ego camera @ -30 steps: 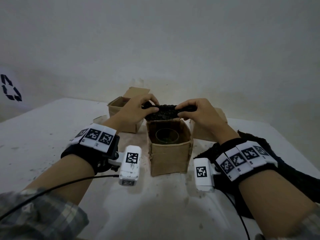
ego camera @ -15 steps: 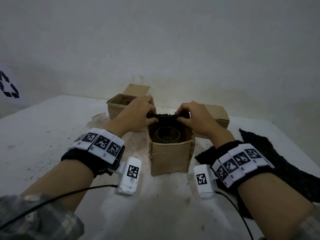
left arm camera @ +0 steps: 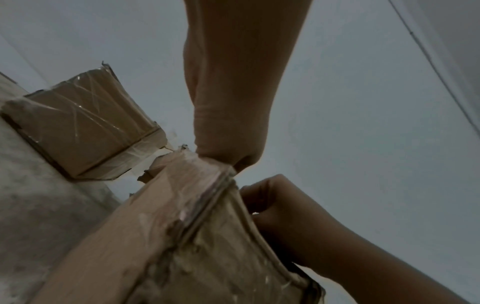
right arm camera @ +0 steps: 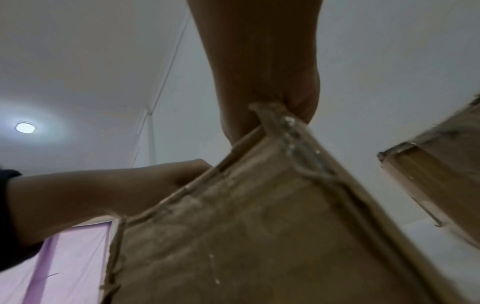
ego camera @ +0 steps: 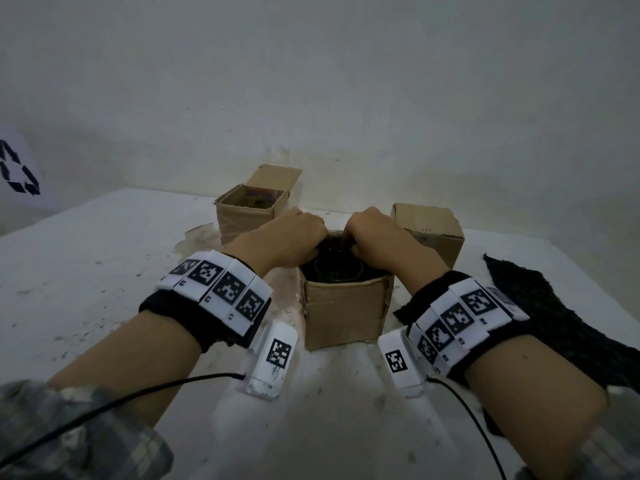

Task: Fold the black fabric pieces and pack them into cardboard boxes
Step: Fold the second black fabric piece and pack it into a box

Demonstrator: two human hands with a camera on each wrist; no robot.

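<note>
An open cardboard box (ego camera: 346, 313) stands in the middle of the white table, with a glass (ego camera: 337, 271) inside it. My left hand (ego camera: 311, 233) and right hand (ego camera: 351, 237) meet at the box's far rim, knuckles up and fingers curled down inside. Between them only a dark strip of the folded black fabric (ego camera: 334, 240) shows; the fingertips are hidden. The left wrist view has my left hand (left arm camera: 228, 148) at the box's (left arm camera: 155, 236) top corner. In the right wrist view my right hand (right arm camera: 275, 107) sits at the box's (right arm camera: 259, 226) rim.
A second open box (ego camera: 249, 220) stands at the back left and a closed box (ego camera: 429, 226) at the back right. Another black fabric piece (ego camera: 540, 306) lies flat on the table (ego camera: 86, 271) to the right, partly under my right forearm.
Both hands have come down with the folded fabric from above the box into its far side. The fabric roll, in plain sight a second ago, is now almost hidden.
</note>
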